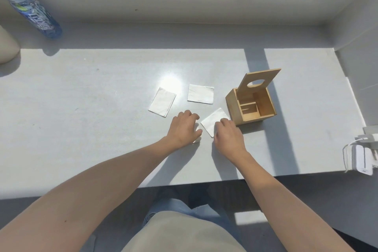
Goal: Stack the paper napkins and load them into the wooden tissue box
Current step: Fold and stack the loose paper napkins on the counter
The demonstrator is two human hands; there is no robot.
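Note:
An open wooden tissue box stands on the grey table, its lid with an oval hole tilted up at the back. Two white folded napkins lie flat apart from the hands: one at the left, one further back. A third napkin lies just left of the box; my right hand rests on its near right corner, fingers curled. My left hand covers a fourth napkin, of which only the edge shows.
A plastic water bottle stands at the far left by a beige container. A white charger with cables sits at the table's right edge. Walls close off the back and right. The table's front edge is near my body.

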